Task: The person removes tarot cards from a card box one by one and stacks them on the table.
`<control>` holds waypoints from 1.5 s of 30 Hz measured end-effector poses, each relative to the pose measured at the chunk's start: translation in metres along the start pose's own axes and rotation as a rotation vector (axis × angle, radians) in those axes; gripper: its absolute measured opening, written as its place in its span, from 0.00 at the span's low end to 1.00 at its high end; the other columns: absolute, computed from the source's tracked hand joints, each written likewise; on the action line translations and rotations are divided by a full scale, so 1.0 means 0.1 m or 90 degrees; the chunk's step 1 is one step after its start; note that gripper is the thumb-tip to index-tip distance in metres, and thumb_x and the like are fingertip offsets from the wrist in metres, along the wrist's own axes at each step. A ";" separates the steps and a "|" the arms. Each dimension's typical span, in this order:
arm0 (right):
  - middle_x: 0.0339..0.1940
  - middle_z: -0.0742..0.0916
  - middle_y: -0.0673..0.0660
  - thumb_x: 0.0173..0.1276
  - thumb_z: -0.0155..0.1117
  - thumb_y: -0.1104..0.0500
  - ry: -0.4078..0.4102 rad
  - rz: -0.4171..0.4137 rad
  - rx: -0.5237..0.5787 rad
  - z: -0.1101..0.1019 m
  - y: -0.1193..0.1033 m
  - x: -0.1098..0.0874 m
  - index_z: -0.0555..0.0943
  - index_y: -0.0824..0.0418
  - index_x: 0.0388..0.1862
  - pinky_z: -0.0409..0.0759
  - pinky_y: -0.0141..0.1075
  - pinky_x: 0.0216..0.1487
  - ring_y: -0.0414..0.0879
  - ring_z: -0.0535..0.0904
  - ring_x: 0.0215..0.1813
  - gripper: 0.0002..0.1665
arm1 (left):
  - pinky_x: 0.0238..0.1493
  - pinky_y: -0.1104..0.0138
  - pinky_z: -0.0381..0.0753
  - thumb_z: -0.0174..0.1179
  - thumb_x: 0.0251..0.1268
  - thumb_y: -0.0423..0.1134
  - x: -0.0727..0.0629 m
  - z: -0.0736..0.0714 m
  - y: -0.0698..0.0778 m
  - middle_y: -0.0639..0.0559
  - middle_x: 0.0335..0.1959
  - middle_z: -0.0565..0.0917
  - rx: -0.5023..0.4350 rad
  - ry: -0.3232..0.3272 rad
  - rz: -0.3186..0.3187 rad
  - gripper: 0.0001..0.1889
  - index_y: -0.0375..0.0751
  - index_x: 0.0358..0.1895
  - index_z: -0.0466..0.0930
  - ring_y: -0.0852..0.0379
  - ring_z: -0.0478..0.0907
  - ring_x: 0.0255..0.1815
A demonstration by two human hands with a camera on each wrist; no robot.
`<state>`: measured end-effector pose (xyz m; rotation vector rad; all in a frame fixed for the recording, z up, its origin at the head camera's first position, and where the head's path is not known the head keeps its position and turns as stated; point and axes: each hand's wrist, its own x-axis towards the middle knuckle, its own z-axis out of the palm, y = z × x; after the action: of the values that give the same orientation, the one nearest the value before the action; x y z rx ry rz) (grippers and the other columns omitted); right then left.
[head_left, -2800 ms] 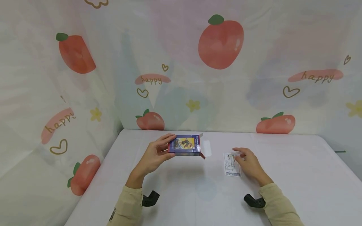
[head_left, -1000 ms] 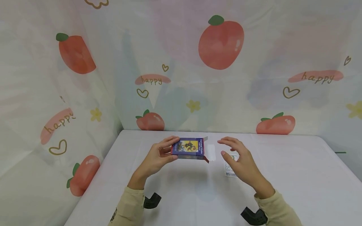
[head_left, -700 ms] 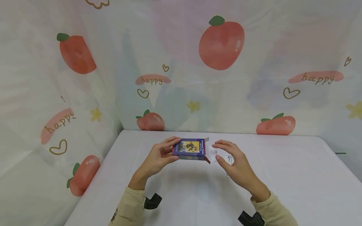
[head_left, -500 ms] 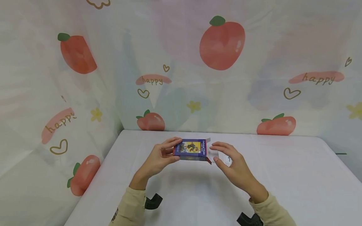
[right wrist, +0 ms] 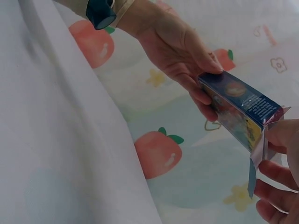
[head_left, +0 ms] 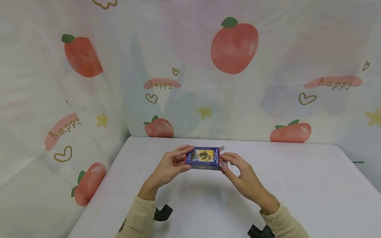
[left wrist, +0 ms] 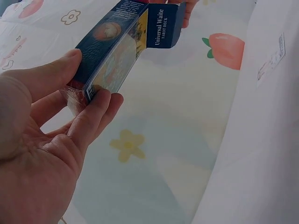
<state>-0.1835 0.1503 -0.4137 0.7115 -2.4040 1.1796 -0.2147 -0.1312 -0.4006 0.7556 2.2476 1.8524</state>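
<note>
A blue tarot deck box, printed "Universal Waite", is held above the white table with its end flaps open to the right. My left hand grips its closed end, thumb on the near edge and fingers on the far one. At the opened end is my right hand, its thumb by the near side flap and its fingertips at the opening, a gap between them. In the left wrist view the long end flap stands folded out. A loose card lies on the table, mostly hidden behind my right hand in the head view.
A white cloth covers the table. Behind and to the left hangs a pale backdrop with peach prints. Black wrist devices stick out from both sleeves, the left one and the right one.
From above the card, my right hand has moved left to the box's open end, now covering most of the card. My left hand has brought the box slightly right and nearer.
</note>
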 end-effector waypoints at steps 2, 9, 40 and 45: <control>0.59 0.84 0.55 0.69 0.64 0.67 -0.008 0.007 -0.008 0.01 -0.01 0.00 0.82 0.62 0.60 0.77 0.26 0.63 0.48 0.80 0.60 0.20 | 0.59 0.68 0.83 0.66 0.67 0.33 0.00 0.01 0.00 0.41 0.78 0.64 -0.002 0.001 -0.001 0.30 0.39 0.72 0.71 0.37 0.76 0.66; 0.60 0.79 0.60 0.77 0.57 0.63 -0.058 0.051 0.051 0.02 -0.03 -0.01 0.81 0.69 0.61 0.88 0.38 0.50 0.58 0.80 0.59 0.18 | 0.59 0.69 0.83 0.66 0.67 0.33 -0.01 0.02 0.01 0.41 0.78 0.64 0.005 -0.006 0.003 0.31 0.39 0.73 0.71 0.37 0.75 0.66; 0.60 0.83 0.58 0.61 0.75 0.66 -0.013 0.059 0.028 -0.13 0.02 0.03 0.84 0.62 0.59 0.79 0.30 0.52 0.44 0.75 0.59 0.25 | 0.58 0.69 0.84 0.66 0.67 0.31 0.00 -0.01 0.00 0.43 0.78 0.64 -0.006 0.010 -0.010 0.31 0.40 0.73 0.71 0.37 0.76 0.66; 0.51 0.86 0.58 0.67 0.68 0.68 -0.038 0.073 0.162 -0.16 0.05 0.03 0.83 0.64 0.58 0.78 0.27 0.44 0.37 0.77 0.48 0.20 | 0.58 0.69 0.83 0.66 0.66 0.31 0.00 -0.01 -0.02 0.44 0.78 0.64 -0.008 0.013 -0.014 0.31 0.41 0.72 0.72 0.37 0.76 0.67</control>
<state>-0.1875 0.1650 -0.4057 0.6988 -2.3960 1.5512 -0.2155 -0.1322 -0.4019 0.7115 2.2453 1.8702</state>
